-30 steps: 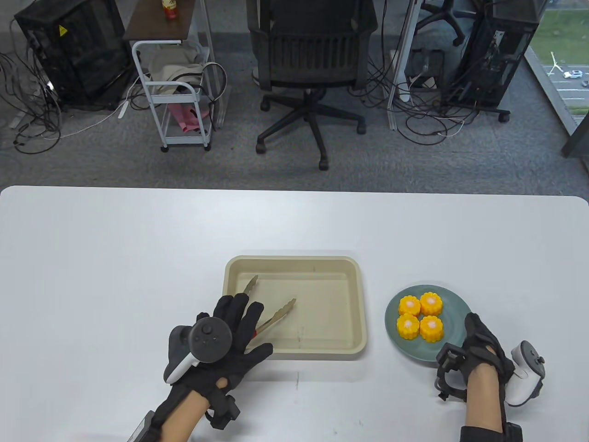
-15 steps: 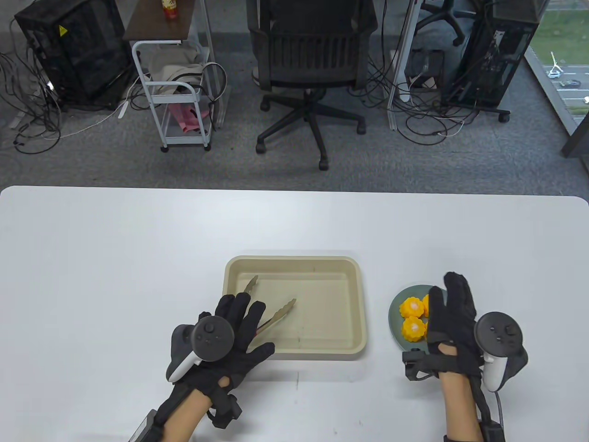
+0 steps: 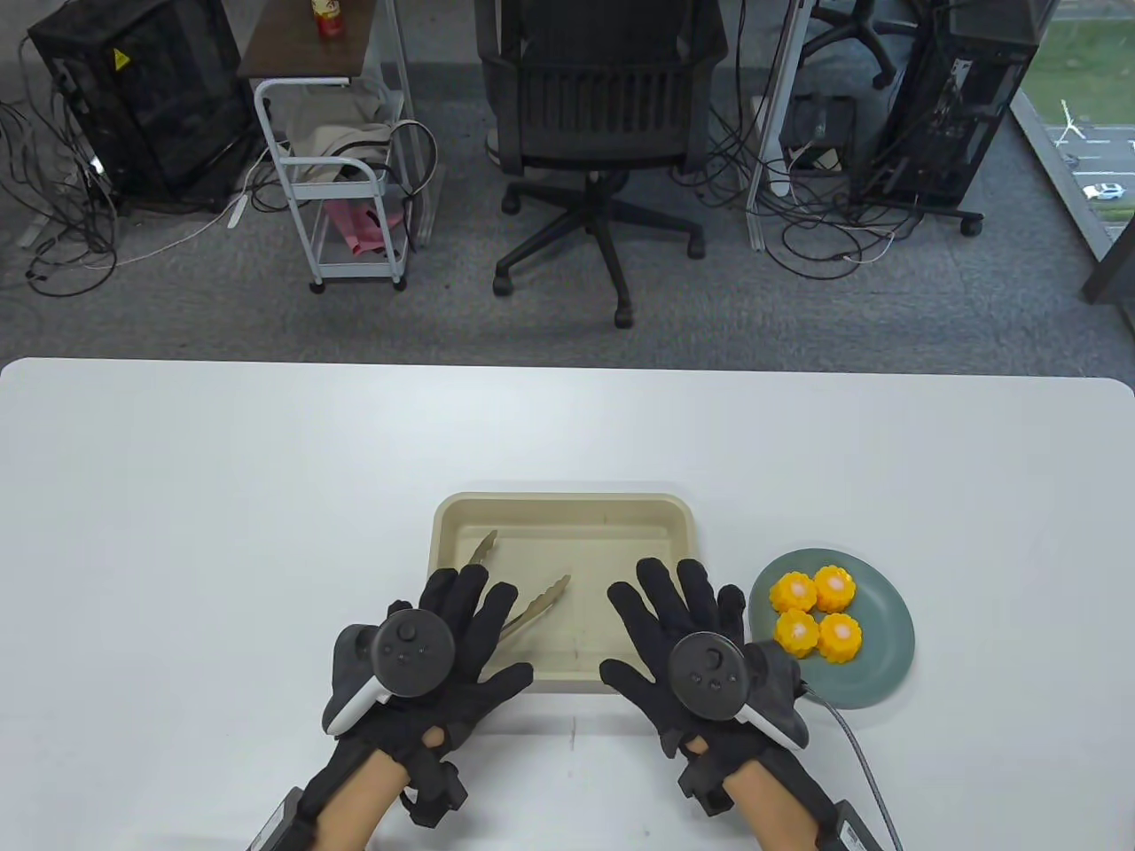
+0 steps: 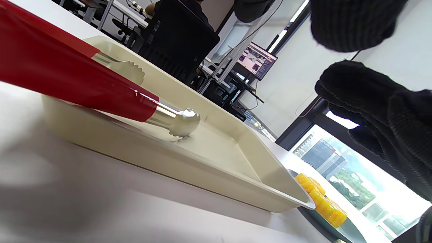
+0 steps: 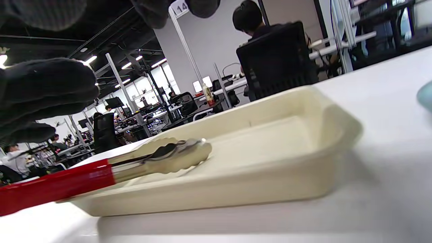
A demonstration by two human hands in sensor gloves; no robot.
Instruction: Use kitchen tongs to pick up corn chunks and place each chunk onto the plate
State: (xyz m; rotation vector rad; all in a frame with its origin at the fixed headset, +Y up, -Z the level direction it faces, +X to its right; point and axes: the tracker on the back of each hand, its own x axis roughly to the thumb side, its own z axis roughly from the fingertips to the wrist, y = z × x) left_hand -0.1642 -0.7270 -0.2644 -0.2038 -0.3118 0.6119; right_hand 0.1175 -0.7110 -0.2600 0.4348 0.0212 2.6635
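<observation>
Black office chair stood on grey carpet beyond the white counter; white wire cart left of chair, window far right.

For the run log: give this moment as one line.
corn chunks: four on plate | tongs: in tray | left hand, right hand: open

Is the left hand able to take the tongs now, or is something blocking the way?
Probably yes. The left hand hovers open right above the tongs, whose red handles rest on the tray rim; nothing lies between.
</observation>
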